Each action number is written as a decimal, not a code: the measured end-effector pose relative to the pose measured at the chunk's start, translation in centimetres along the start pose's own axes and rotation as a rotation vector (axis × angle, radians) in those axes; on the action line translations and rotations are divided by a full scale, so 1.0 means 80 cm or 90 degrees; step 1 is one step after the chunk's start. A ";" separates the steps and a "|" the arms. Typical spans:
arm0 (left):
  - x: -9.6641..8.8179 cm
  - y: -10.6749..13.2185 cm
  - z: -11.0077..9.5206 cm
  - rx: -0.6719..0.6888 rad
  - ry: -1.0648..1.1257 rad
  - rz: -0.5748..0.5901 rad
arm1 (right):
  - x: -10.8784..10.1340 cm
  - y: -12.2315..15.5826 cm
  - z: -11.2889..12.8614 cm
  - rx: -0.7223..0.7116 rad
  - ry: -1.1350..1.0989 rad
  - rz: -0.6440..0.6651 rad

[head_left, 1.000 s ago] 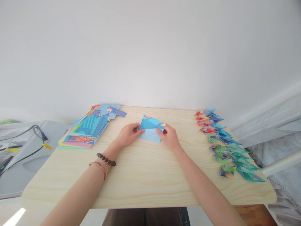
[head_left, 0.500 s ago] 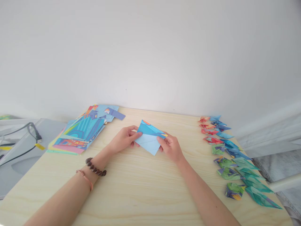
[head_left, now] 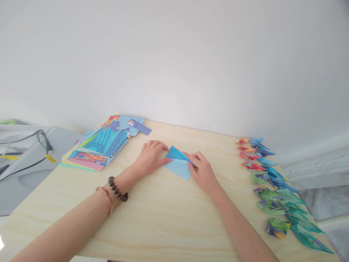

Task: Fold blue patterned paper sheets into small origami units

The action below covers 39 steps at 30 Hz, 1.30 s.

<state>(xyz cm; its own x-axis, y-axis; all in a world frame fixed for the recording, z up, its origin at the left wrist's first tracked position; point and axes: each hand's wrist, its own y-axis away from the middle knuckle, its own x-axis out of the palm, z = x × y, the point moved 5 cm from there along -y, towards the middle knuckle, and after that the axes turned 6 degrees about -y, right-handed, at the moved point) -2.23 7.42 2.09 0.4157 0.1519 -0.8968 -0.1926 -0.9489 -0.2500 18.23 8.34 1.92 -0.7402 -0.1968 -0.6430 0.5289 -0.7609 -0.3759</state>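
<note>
A blue folded sheet of origami paper (head_left: 178,168) is between my hands over the middle of the table. Its darker blue upper flap lies over a pale blue creased part that comes to a corner towards me. My right hand (head_left: 200,169) pinches the right edge, where the flap stands up a little. At the left corner, the thumb of my left hand (head_left: 151,154) lies on the paper while the index finger reaches the upper edge; its other fingers are curled. Hidden behind the sheet are the right fingertips.
On the left of the wooden table (head_left: 152,225) lies a pile of colourful paper sheets (head_left: 100,145). Several folded paper pieces in red, blue and green (head_left: 269,207) stand in rows along the right edge. Cables (head_left: 43,142) lie over a grey surface at the left.
The paper has turned slightly, and its upper flap now rises at the right. My left fingers have shifted to its corner and upper edge. The view has shifted a little to the left.
</note>
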 end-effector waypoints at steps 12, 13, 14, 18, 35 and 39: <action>-0.028 0.011 0.010 0.230 0.140 0.120 | 0.015 0.027 0.040 -0.153 0.104 0.116; -0.028 0.011 0.011 0.234 0.144 0.126 | 0.015 0.026 0.040 -0.149 0.096 0.112; -0.028 0.011 0.012 0.234 0.145 0.125 | 0.015 0.026 0.040 -0.149 0.093 0.114; -0.027 0.011 0.014 0.214 0.130 0.092 | 0.018 0.025 0.042 -0.178 0.116 0.161; -0.028 0.011 0.014 0.210 0.117 0.067 | 0.028 0.028 0.062 -0.223 0.188 0.222; -0.032 0.012 0.011 0.254 0.134 0.102 | 0.029 0.028 0.064 -0.221 0.180 0.242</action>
<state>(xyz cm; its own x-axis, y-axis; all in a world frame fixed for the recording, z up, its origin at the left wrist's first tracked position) -4.26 6.36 3.82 0.5165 -0.0859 -0.8520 -0.5776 -0.7695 -0.2726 15.54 2.98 3.00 -0.3576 -0.2072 -0.9106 0.8757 -0.4131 -0.2500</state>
